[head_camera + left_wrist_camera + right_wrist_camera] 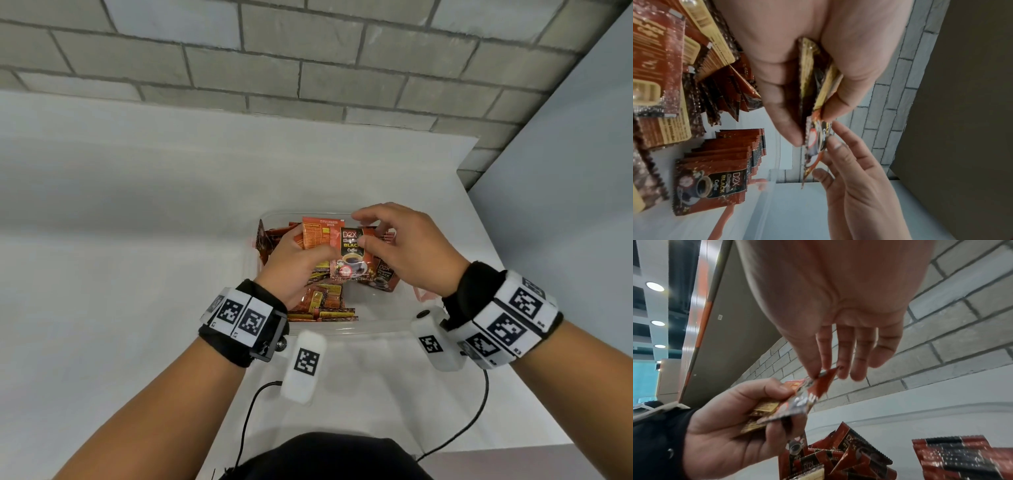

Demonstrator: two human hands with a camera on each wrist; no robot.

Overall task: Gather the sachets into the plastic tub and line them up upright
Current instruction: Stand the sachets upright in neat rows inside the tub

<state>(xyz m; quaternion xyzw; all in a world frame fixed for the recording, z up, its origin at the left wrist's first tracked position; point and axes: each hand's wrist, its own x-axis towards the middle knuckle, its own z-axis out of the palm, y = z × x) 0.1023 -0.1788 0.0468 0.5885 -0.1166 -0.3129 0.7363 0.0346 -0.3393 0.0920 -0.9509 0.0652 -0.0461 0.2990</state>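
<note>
A clear plastic tub [363, 329] stands on the white table and holds several red-and-black coffee sachets. My left hand [310, 248] grips a small bundle of sachets [317, 234] above the tub, thumb on one side and fingers on the other. My right hand [363, 230] pinches the upper right corner of the front sachet [352, 255] of that bundle. In the right wrist view, thumb and forefinger meet on that sachet's corner [825, 378]. A row of sachets [723, 164] stands upright at the tub's right side. Loose sachets [323, 303] lie flat in a heap.
The tub sits near the white table's [137, 274] right edge, with a grey brick wall [308, 61] behind. Black cables [250, 411] run from both wrist units toward my body. A pale panel [565, 171] rises on the right.
</note>
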